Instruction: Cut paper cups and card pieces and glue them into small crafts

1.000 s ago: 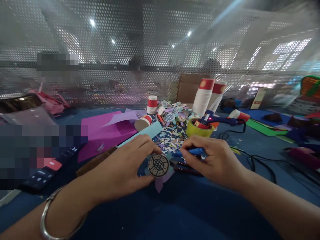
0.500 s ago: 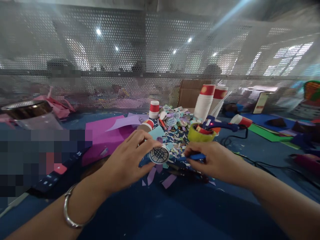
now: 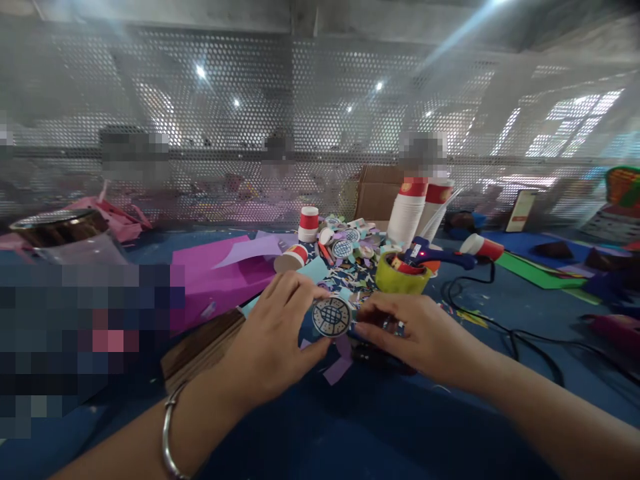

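My left hand (image 3: 285, 337) pinches a round white disc (image 3: 332, 317) with a dark grid drawn on its face, thumb below and index finger above. At the disc's right edge the thumb and fingertips of my right hand (image 3: 400, 327) close in a pinch and seem to touch it. Pale teal paper shows behind the disc's top, and a purple paper strip (image 3: 338, 371) lies below it. Under my right hand is a dark tool (image 3: 375, 357), mostly hidden.
Paper scraps and a pile of similar discs (image 3: 343, 249) lie beyond my hands. A glue gun (image 3: 440, 256) rests over a yellow tape roll (image 3: 400, 277), its cable running right. Stacked paper cups (image 3: 407, 217) stand behind. Purple sheets (image 3: 210, 273) and a wooden block (image 3: 200, 353) are left.
The disc has shifted up, then right, in my left hand. My right hand has moved left to the disc's edge; the blue pen-like stick it held is no longer visible.
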`<state>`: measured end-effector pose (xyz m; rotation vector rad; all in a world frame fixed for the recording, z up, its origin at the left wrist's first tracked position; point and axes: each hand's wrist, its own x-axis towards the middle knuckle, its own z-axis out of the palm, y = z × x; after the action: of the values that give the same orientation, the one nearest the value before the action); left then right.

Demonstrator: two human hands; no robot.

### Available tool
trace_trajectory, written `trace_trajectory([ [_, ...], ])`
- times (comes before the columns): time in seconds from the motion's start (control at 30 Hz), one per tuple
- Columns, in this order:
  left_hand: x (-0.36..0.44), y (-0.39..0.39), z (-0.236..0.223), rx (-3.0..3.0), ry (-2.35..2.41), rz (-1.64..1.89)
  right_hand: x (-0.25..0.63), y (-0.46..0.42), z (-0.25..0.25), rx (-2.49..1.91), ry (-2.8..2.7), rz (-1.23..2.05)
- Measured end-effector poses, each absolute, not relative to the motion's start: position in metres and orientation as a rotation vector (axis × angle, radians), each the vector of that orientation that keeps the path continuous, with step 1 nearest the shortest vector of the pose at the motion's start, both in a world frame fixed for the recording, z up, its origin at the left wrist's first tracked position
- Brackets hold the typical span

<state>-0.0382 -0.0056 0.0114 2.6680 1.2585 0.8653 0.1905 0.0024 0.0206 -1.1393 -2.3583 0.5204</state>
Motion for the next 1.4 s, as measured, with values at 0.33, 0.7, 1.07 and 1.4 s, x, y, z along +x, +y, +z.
trace_trajectory([
  [0.33,-0.034,0.0,0.001,2.751,1.232,1.125,0.182,0.009,0.003,-1.134,-2.169,0.826],
  [0.7,-0.036,0.004,0.0,2.675,1.407,1.173,0.17,0.013,-0.005,-1.036,-1.833,1.408],
  [1.07,-0.046,0.001,-0.001,2.287,1.471,1.239,0.168,0.032,-0.008,-1.287,-1.401,1.393],
  [1.4,-0.049,0.004,0.0,2.214,1.461,1.261,0.158,0.103,0.015,-1.265,-1.193,1.153],
])
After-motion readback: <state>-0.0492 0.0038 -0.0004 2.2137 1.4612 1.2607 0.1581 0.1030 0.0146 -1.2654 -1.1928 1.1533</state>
